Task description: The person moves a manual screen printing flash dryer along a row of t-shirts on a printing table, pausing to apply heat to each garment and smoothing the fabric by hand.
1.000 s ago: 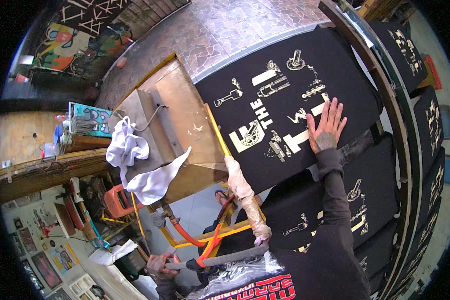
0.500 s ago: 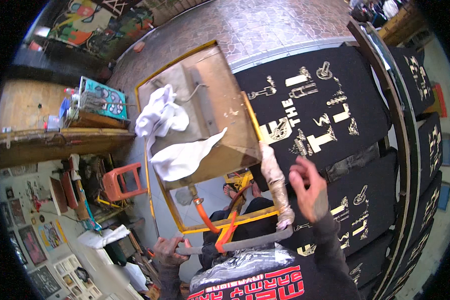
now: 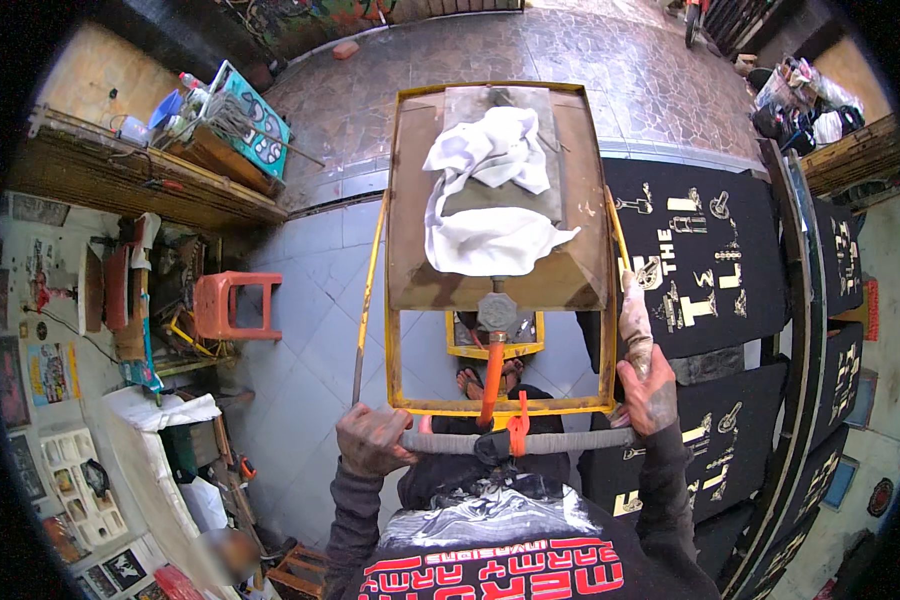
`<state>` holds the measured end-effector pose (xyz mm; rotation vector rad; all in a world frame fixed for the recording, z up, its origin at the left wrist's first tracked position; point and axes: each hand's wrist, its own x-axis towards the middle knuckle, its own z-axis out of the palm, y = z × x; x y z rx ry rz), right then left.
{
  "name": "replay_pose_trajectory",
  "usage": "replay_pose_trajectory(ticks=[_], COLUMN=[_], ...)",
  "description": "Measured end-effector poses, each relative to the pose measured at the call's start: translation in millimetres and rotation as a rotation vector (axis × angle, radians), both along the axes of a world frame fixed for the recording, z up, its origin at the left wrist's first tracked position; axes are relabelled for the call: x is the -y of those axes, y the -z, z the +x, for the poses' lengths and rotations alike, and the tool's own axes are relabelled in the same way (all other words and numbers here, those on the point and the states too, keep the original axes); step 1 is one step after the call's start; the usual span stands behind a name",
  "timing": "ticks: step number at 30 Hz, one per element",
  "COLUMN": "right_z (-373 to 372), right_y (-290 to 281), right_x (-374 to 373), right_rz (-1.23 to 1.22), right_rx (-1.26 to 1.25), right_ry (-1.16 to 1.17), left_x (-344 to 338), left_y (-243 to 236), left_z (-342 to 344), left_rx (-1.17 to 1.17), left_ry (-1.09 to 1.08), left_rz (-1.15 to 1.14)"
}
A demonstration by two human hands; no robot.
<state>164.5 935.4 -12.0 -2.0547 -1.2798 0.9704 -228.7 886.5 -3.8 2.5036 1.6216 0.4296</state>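
A yellow-framed trolley (image 3: 393,350) stands in front of me, carrying a brown box-like heater with white cloths (image 3: 495,245) draped over it. A grey-wrapped handlebar (image 3: 560,442) crosses its near side. My left hand (image 3: 373,438) is closed around the bar's left end. My right hand (image 3: 652,398) is closed at the right end, its fingers partly hidden, beside a pole wrapped in stained cloth (image 3: 634,315). An orange hose (image 3: 493,385) runs down from a valve under the heater, and an orange strap (image 3: 517,428) is tied round the bar's middle.
Black printed T-shirts (image 3: 700,260) lie on boards along a rack (image 3: 795,240) close on the right. On the left are a red plastic stool (image 3: 215,305) and a cluttered workbench (image 3: 160,400). My feet (image 3: 470,382) show below the trolley frame. Bags (image 3: 815,100) are piled at far right.
The trolley has swung from a slant to straight ahead of me as my view turned. My right hand, open in the air before, has come down onto the bar's right end.
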Motion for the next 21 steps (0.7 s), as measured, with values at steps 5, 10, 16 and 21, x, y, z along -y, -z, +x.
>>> replay_pose_trajectory(ticks=[5, 10, 16, 21], right_z=[-26, -44, -52, -35], right_y=[2, 15, 4, 22], right_x=[-1, -9, -30, -44], right_rz=[0.041, 0.056, 0.046, 0.089], right_rx=[-0.001, -0.032, -0.111, -0.064], right_ry=[0.012, 0.035, 0.026, -0.007], left_x=[-34, -63, -87, -100], left_y=[2, -9, -8, -3], left_z=[-29, -47, -57, -55], left_rx=[0.099, 0.058, 0.118, 0.105], left_ry=[0.066, 0.058, 0.090, 0.112], left_rz=[0.050, 0.096, 0.131, 0.119])
